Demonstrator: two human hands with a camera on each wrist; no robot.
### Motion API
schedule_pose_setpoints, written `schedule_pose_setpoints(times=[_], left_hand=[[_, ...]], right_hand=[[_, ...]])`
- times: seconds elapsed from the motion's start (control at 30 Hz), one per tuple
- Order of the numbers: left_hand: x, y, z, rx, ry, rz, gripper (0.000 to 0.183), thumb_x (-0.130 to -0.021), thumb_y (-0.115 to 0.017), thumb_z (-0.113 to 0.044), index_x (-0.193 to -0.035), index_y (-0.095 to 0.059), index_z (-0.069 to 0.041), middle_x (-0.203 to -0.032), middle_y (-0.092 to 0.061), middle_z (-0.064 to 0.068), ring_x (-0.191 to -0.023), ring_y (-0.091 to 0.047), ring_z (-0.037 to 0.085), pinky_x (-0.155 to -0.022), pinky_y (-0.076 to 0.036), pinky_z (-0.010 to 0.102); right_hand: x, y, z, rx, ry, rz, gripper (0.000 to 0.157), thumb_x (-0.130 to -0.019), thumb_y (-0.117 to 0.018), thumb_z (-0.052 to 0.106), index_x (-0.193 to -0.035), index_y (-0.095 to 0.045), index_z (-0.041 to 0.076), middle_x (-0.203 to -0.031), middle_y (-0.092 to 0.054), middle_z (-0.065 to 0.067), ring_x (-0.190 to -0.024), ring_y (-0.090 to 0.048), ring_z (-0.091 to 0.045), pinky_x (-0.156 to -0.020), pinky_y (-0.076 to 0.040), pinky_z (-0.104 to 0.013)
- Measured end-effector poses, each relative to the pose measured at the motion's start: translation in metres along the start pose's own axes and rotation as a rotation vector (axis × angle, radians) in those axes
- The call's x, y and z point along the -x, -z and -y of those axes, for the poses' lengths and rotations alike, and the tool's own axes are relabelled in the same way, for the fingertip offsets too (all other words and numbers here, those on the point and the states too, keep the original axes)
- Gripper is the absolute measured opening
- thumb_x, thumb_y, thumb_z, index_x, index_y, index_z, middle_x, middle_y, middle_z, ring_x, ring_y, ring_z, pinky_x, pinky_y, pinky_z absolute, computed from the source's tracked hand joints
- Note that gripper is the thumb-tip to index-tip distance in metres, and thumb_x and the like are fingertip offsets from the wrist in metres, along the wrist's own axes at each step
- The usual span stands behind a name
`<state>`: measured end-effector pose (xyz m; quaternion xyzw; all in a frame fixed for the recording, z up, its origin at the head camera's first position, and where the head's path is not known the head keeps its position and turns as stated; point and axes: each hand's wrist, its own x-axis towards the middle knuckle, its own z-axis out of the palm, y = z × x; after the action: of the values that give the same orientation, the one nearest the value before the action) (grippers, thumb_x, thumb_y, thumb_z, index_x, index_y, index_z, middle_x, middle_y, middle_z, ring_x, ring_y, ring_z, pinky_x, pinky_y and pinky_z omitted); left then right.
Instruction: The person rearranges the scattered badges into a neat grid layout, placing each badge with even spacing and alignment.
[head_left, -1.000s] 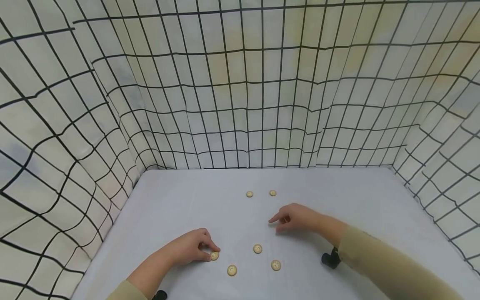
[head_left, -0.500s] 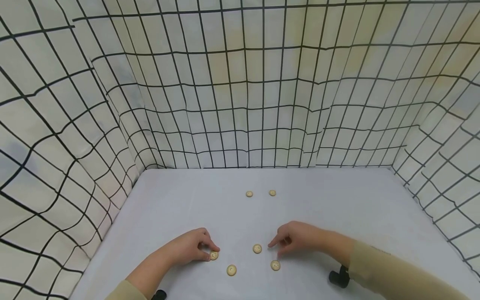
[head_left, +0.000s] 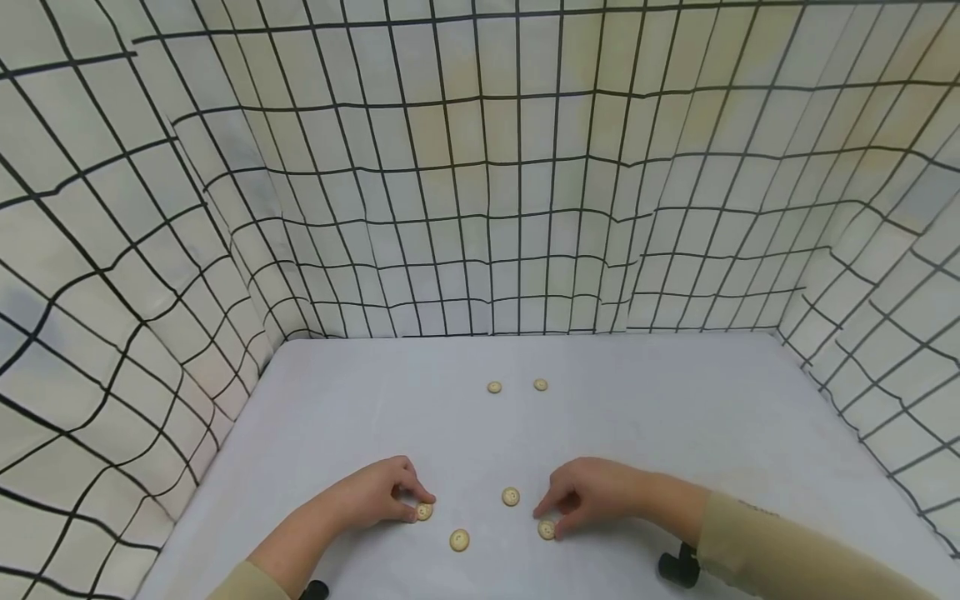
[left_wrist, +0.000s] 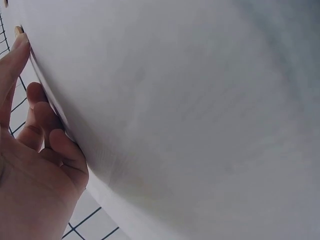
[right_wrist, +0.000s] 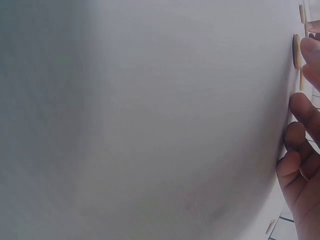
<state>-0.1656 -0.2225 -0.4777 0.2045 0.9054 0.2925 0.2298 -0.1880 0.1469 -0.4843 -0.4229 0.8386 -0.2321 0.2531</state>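
Note:
Near the front of the white table, my left hand [head_left: 375, 493] pinches a round pale wooden button [head_left: 423, 511] between thumb and forefinger. That button's edge shows at the fingertips in the left wrist view. To the right, the thumb and forefinger of my right hand [head_left: 596, 493] pinch another such button [head_left: 546, 529] at its rim, and it lies flat on the cloth. Between the hands lie two more: a front button [head_left: 459, 540] and a middle button [head_left: 511, 497]. In the right wrist view a button [right_wrist: 296, 51] stands out beside the thumb, while the other fingers curl loosely.
Two further buttons, a left one [head_left: 494, 387] and a right one [head_left: 541, 384], lie side by side toward the back of the table [head_left: 360, 400]. Pale walls with a black grid [head_left: 480, 192] enclose the table at the back and both sides.
My right hand has come from the table's middle toward the front and now has its fingers at the right-hand button. The left hand stays at its button. The head view has shifted slightly.

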Motion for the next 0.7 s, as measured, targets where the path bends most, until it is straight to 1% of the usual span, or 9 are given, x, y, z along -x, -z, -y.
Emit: schedule_pose_setpoints(times=[0.13, 0.37, 0.43, 0.7], left_hand=[[-0.0009, -0.0002, 0.0028, 0.0, -0.004, 0.001, 0.025, -0.08, -0.082, -0.016, -0.102, -0.08, -0.028, -0.094, -0.054, -0.009, -0.083, -0.046, 0.013, -0.072, -0.038, 0.028], [-0.0021, 0.0, 0.0032, -0.014, -0.007, 0.005, 0.024, -0.08, -0.082, -0.017, -0.101, -0.08, -0.029, -0.093, -0.054, -0.01, -0.082, -0.046, 0.013, -0.071, -0.039, 0.028], [-0.002, 0.0001, 0.0031, -0.011, -0.009, 0.005, 0.024, -0.08, -0.082, -0.016, -0.101, -0.08, -0.028, -0.093, -0.053, -0.01, -0.082, -0.046, 0.012, -0.071, -0.039, 0.028], [-0.002, 0.0011, 0.0029, -0.003, -0.025, 0.004, 0.025, -0.079, -0.082, -0.017, -0.101, -0.08, -0.028, -0.092, -0.054, -0.009, -0.081, -0.046, 0.012, -0.07, -0.039, 0.028]], right_hand=[[-0.001, -0.0007, 0.0014, 0.02, 0.002, 0.004, 0.029, -0.083, -0.08, 0.035, -0.112, -0.077, 0.031, -0.076, -0.055, 0.02, -0.069, -0.046, 0.003, -0.065, -0.041, -0.018], [-0.0025, -0.0019, 0.0032, 0.102, 0.039, 0.007, 0.031, -0.083, -0.079, 0.035, -0.114, -0.075, 0.034, -0.078, -0.054, 0.021, -0.07, -0.044, 0.004, -0.065, -0.04, -0.017], [-0.003, -0.0024, 0.0039, 0.109, 0.041, 0.012, 0.031, -0.083, -0.079, 0.035, -0.114, -0.076, 0.034, -0.078, -0.054, 0.022, -0.07, -0.044, 0.004, -0.065, -0.04, -0.017], [-0.0039, -0.0051, -0.0023, 0.167, 0.084, 0.016, 0.028, -0.085, -0.077, 0.038, -0.113, -0.076, 0.034, -0.078, -0.052, 0.023, -0.07, -0.042, 0.005, -0.064, -0.039, -0.016]])
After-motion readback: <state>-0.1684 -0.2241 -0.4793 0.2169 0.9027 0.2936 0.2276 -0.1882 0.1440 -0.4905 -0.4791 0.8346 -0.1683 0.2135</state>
